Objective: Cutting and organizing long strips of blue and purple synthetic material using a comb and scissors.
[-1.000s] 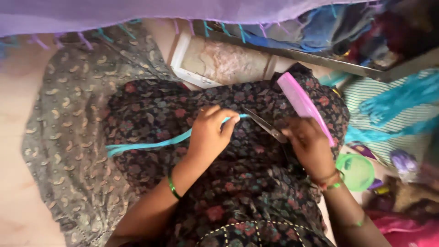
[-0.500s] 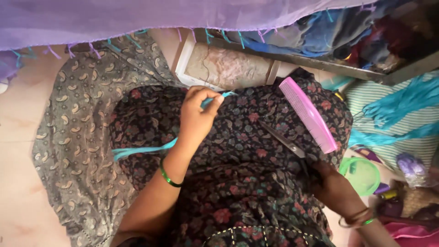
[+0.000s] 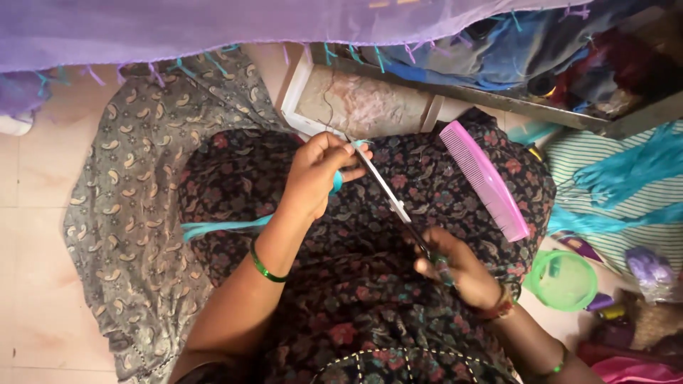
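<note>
Closest in, right hand point(image 3: 455, 270) is closed around the handles of a pair of scissors point(image 3: 388, 190), low on the lap; blades run up and left from it, tips at the left hand. Left hand point(image 3: 316, 174) sits higher on the lap, fingers pinched shut on a bundle of turquoise thread point(image 3: 224, 227); the short end pokes out by the thumb right at the scissor tips, the long tail trails left across the dark floral dress point(image 3: 356, 299). Can't tell if the blades are open or shut. Green bangle point(image 3: 265, 269) on the left wrist. Pink comb point(image 3: 484, 179) lies slanted on the right knee, just beside the scissors, not touching. Green round lid point(image 3: 569, 279) on the floor right of the knee. Grey patterned cloth point(image 3: 121, 213) spreads on the floor at left. Farther out, a white-framed board point(image 3: 359, 107) just past the knees. More turquoise thread point(image 3: 633, 167) on striped fabric far right. Purple fabric point(image 3: 178, 28) with tassels along the top edge.
</note>
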